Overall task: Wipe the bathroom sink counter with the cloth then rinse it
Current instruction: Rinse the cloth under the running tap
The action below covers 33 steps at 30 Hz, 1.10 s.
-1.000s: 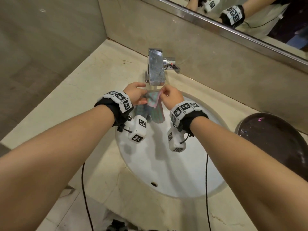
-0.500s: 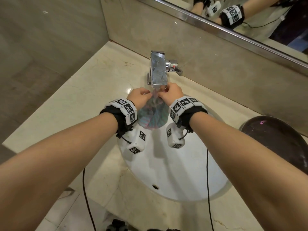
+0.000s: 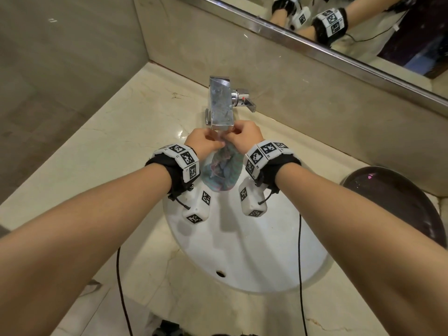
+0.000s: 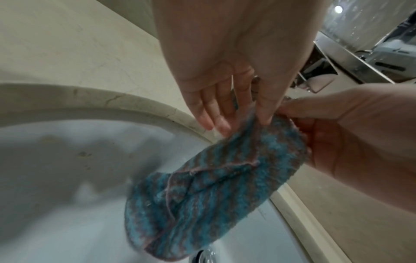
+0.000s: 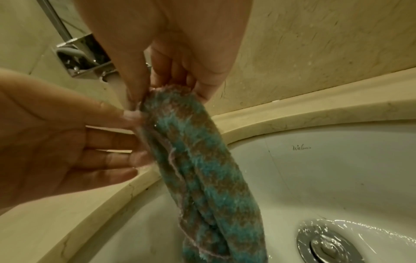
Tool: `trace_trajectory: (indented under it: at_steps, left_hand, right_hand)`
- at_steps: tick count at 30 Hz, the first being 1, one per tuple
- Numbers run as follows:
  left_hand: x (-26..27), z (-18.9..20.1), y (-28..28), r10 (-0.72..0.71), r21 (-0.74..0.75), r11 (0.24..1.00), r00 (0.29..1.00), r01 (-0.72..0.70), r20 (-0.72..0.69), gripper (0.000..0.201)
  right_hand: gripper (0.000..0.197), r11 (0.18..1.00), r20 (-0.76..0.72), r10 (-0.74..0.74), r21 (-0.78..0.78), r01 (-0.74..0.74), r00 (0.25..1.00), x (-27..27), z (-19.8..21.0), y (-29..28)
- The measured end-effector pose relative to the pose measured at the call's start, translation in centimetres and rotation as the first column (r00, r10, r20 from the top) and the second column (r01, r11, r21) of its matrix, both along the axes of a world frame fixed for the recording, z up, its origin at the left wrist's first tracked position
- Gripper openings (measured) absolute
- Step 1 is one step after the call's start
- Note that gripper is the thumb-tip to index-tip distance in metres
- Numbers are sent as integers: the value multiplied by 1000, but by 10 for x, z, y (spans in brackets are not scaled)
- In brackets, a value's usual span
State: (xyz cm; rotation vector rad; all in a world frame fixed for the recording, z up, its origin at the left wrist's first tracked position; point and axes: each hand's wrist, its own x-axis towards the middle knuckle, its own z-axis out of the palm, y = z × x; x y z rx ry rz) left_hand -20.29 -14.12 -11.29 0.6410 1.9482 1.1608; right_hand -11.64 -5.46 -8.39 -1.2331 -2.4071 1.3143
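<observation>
A blue and brown striped cloth (image 3: 221, 170) hangs wet over the white sink basin (image 3: 254, 251), right under the chrome faucet (image 3: 221, 105) spout. My left hand (image 3: 206, 141) pinches its top edge between thumb and fingers. My right hand (image 3: 244, 137) pinches the same edge from the other side. In the left wrist view the cloth (image 4: 213, 186) sags as a pouch below my left hand (image 4: 243, 113). In the right wrist view the cloth (image 5: 198, 160) hangs from my right hand (image 5: 171, 89) in long folds, and water glistens round the drain (image 5: 326, 245).
The beige marble counter (image 3: 121, 146) surrounds the basin and meets walls at the left and back. A dark round bowl (image 3: 400, 202) sits on the counter to the right. A mirror (image 3: 363, 32) hangs above the backsplash. The faucet handle (image 3: 244, 98) sticks out to the right.
Both hands have moved up and back under the spout and closer together. The cloth, held lower and flatter a second ago, now hangs bunched between them.
</observation>
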Motion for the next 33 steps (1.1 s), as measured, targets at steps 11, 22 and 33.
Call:
trace_trajectory:
  at_steps: [11, 22, 33]
  left_hand:
    - [-8, -2, 2, 125, 18, 992, 990, -127, 68, 29]
    - [-18, -3, -14, 146, -40, 989, 980, -142, 132, 28]
    - [-14, -7, -19, -72, -48, 996, 997, 71, -17, 6]
  right_hand:
    - [38, 926, 374, 321, 66, -371, 870, 6, -7, 3]
    - [13, 965, 329, 184, 120, -234, 926, 11, -8, 5]
    - [30, 990, 67, 138, 15, -139, 988, 2, 1, -1]
